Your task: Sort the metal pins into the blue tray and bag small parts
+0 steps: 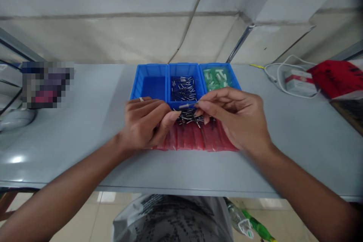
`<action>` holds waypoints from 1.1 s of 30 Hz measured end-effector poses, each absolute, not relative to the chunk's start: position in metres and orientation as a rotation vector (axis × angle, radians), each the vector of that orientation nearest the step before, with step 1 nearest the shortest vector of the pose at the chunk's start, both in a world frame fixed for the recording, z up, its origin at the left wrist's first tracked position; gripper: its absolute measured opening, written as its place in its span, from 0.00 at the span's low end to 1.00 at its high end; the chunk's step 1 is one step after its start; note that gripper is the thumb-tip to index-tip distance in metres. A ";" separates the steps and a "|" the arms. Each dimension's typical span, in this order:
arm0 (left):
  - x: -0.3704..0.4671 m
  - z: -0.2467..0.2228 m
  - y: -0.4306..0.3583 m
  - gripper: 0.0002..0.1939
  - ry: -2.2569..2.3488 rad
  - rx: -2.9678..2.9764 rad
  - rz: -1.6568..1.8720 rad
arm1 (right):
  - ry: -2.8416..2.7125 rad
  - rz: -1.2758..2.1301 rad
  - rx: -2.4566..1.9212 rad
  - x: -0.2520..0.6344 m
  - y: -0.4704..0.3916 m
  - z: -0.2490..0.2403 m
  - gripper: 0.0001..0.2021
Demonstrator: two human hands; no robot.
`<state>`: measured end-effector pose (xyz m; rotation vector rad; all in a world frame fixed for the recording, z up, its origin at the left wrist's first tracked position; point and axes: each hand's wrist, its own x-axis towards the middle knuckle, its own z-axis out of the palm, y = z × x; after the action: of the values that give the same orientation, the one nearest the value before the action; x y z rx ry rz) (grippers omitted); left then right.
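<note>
My right hand (236,117) pinches a small slim piece with a pale, clear-looking tube (185,106) between thumb and fingertips. The piece points left toward my left hand (147,121), which is closed with its fingers curled; whatever is inside it is hidden. Below both hands lies a pile of dark thin rods with silvery ends (188,116) on a red plastic sheet or bag (187,138). Behind them stand a left blue bin (153,87), a middle blue bin (183,69) holding similar rods (183,89), and a right blue bin (205,72) with white pieces in green plastic (217,79).
The grey table (85,128) runs up to the wall. At the right are a white cable (279,77), a small white and red box (300,82) and red cloth-like material (334,77). A grey rounded object (18,119) lies far left. Bottles (238,215) are on the floor.
</note>
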<state>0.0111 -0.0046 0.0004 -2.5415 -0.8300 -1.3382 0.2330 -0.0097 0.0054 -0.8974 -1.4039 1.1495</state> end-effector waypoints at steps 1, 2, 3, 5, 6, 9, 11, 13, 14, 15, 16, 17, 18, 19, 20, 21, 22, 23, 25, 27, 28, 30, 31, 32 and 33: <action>0.011 0.000 -0.004 0.18 -0.841 -2.521 -1.352 | -1.365 1.151 -0.889 0.234 -0.008 0.005 0.06; 0.010 0.000 -0.004 0.19 -0.847 -2.504 -1.359 | -1.343 1.149 -0.880 0.234 -0.006 0.005 0.09; 0.010 0.000 -0.004 0.20 -0.849 -2.495 -1.352 | -1.352 1.145 -0.877 0.236 -0.005 0.005 0.12; 0.010 0.000 -0.004 0.20 -0.840 -2.487 -1.316 | -1.492 1.083 -0.903 0.239 -0.005 0.006 0.16; 0.010 0.000 -0.004 0.19 -0.833 -2.484 -1.297 | -1.637 0.996 -0.926 0.240 -0.005 0.006 0.15; 0.011 0.000 -0.005 0.18 -0.817 -2.494 -1.262 | -2.245 0.524 -0.970 0.242 -0.007 0.001 0.13; 0.012 0.000 -0.004 0.18 -0.813 -2.500 -1.258 | -2.525 0.243 -0.949 0.241 -0.008 -0.006 0.15; 0.012 0.001 -0.004 0.19 -0.809 -2.496 -1.263 | -2.612 0.126 -0.922 0.240 -0.007 -0.014 0.18; 0.013 0.001 -0.004 0.19 -0.805 -2.492 -1.264 | -2.612 0.103 -0.905 0.240 -0.006 -0.018 0.18; 0.013 0.002 -0.004 0.20 -0.800 -2.490 -1.266 | -2.605 0.087 -0.885 0.241 -0.005 -0.021 0.19; 0.013 0.002 -0.004 0.20 -0.797 -2.490 -1.267 | -2.595 0.073 -0.866 0.241 -0.004 -0.024 0.19; 0.013 0.002 -0.004 0.20 -0.797 -2.488 -1.270 | -2.587 0.064 -0.853 0.242 -0.004 -0.025 0.19; 0.013 0.001 -0.004 0.20 -0.798 -2.489 -1.270 | -2.580 0.064 -0.845 0.243 -0.003 -0.026 0.20; 0.012 0.001 -0.004 0.20 -0.803 -2.491 -1.271 | -2.573 0.069 -0.837 0.244 -0.003 -0.027 0.20; 0.012 0.000 -0.004 0.20 -0.806 -2.495 -1.267 | -2.561 0.078 -0.830 0.244 -0.002 -0.027 0.20; 0.012 0.000 -0.004 0.20 -0.807 -2.499 -1.262 | -2.547 0.092 -0.828 0.245 -0.002 -0.026 0.20; 0.012 -0.001 -0.004 0.20 -0.805 -2.501 -1.257 | -2.529 0.113 -0.829 0.244 -0.003 -0.025 0.20; 0.012 -0.001 -0.004 0.20 -0.805 -2.503 -1.254 | -2.507 0.137 -0.827 0.244 -0.003 -0.023 0.19; 0.011 -0.002 -0.004 0.20 -0.804 -2.500 -1.250 | -2.447 0.187 -0.817 0.241 -0.003 -0.019 0.17; 0.011 -0.001 -0.004 0.20 -0.803 -2.496 -1.245 | -2.379 0.226 -0.798 0.239 -0.003 -0.015 0.17; 0.011 -0.001 -0.004 0.20 -0.805 -2.497 -1.235 | -2.338 0.242 -0.786 0.237 -0.003 -0.013 0.17; 0.011 0.000 -0.005 0.20 -0.810 -2.494 -1.213 | -2.244 0.290 -0.783 0.236 -0.004 -0.010 0.18; 0.012 0.000 -0.005 0.19 -0.816 -2.489 -1.208 | -2.191 0.325 -0.794 0.236 -0.004 -0.008 0.19; 0.012 0.000 -0.006 0.17 -0.825 -2.485 -1.210 | -2.138 0.376 -0.813 0.236 -0.005 -0.006 0.19; 0.012 0.000 -0.006 0.14 -0.838 -2.485 -1.214 | -2.081 0.453 -0.837 0.236 -0.007 -0.005 0.19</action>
<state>0.0125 -0.0061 0.0003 -2.4848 -0.8375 -1.2144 0.2361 -0.0067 -0.0049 -0.8371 -2.0813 0.4531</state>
